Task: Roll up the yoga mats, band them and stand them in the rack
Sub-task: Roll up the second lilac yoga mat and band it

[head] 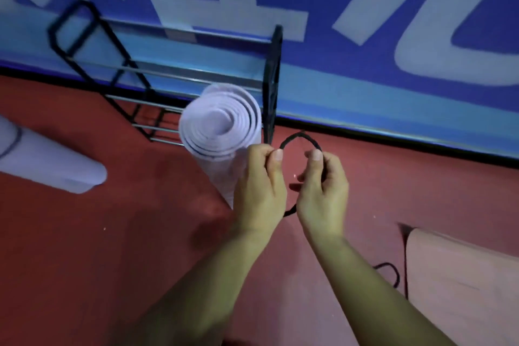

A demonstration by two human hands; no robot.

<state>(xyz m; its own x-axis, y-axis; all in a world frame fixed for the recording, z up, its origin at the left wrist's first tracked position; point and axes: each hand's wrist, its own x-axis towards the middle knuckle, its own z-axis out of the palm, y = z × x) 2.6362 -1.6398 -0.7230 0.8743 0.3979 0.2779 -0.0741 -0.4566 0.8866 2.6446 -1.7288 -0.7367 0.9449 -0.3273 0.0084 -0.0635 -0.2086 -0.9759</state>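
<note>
A rolled lilac yoga mat (220, 126) stands upright on the red floor, just in front of the black metal rack (168, 76). My left hand (259, 185) and my right hand (323, 185) are side by side to the right of the roll. Between thumb and fingers each pinches one side of a black elastic band (298, 136), which arches as a loop above the fingertips. The band's lower end (290, 210) shows between my wrists. My left hand hides the lower right side of the roll.
A second lilac mat (53, 163), rolled and banded, lies on the floor at left. A pink mat (463, 275) lies flat at lower right with a loose black band (389, 268) beside it. A blue wall with white lettering (393, 36) runs behind the rack.
</note>
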